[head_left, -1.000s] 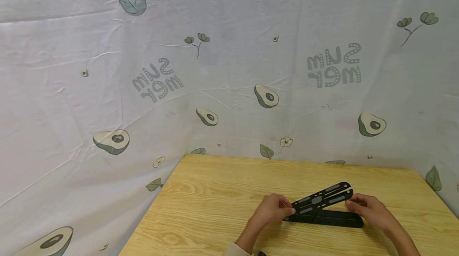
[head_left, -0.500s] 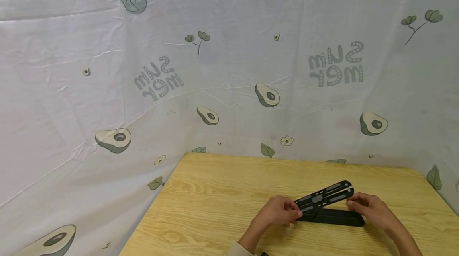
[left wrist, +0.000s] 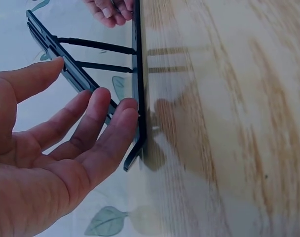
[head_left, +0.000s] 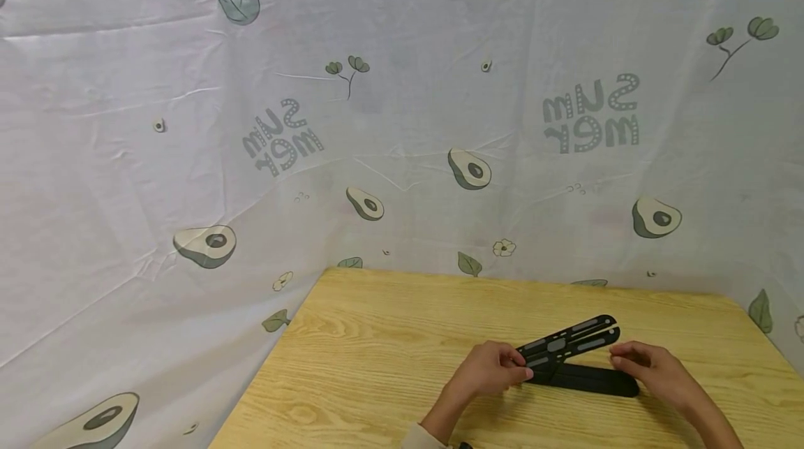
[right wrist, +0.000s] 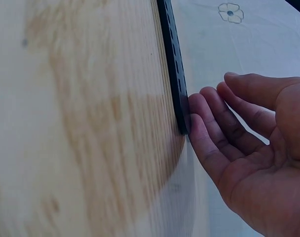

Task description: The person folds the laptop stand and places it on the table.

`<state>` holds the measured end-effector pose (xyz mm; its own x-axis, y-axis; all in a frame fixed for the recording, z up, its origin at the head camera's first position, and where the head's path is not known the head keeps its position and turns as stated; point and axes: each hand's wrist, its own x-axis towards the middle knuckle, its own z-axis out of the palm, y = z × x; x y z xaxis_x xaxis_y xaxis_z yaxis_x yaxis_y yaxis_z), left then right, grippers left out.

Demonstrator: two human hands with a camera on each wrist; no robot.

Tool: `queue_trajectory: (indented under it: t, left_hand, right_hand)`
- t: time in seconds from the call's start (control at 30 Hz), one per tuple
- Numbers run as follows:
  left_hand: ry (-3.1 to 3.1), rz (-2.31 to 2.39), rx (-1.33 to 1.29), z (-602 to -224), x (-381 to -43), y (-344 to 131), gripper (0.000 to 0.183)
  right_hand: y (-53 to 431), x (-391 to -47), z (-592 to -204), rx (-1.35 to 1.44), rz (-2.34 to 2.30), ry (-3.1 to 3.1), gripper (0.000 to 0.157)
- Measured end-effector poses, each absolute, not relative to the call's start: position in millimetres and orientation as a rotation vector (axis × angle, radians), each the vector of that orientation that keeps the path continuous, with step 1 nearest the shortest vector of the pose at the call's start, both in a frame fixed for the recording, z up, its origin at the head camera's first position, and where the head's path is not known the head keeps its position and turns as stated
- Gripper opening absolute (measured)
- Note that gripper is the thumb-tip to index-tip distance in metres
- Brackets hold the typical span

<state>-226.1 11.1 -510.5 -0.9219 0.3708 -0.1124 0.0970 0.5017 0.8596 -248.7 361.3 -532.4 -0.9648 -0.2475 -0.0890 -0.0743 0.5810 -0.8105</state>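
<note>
A black folding laptop stand [head_left: 556, 346] rests on the table, its slotted upper plate with grey pads raised at an angle over the long flat base [head_left: 597, 380]. Two thin struts [left wrist: 98, 46] join the plate and base in the left wrist view. My left hand [head_left: 490, 369] holds the stand's left end, thumb on the near side and fingers on the far side; it hides that end in the head view. Beside the base's right end is my right hand [head_left: 656, 373], fingers loosely bent. In the right wrist view its fingertips [right wrist: 197, 123] lie against or very near the base end.
The wood-grain table [head_left: 377, 337] extends left of and behind the stand. A pale sheet [head_left: 402, 121] printed with avocados, leaves and mirrored lettering hangs behind the table and along its left side.
My left hand has shifted a little right along the stand, covering its left end. The right hand and the stand's raised angle look nearly the same; the head view has shifted slightly.
</note>
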Motion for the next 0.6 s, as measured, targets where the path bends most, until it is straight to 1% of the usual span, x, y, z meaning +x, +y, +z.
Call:
queue_trajectory:
  t: [0.43,0.6]
  left_hand:
    - [2.526,1.409,0.334,-514,-232,10,0.017]
    - [2.548,1.402,0.334,-515,-234,8,0.020]
  right_hand:
    - [356,-241,-535,-0.159,-1.241,2.660,0.046]
    - [355,-237,-533,-0.160,-1.242,2.663,0.044]
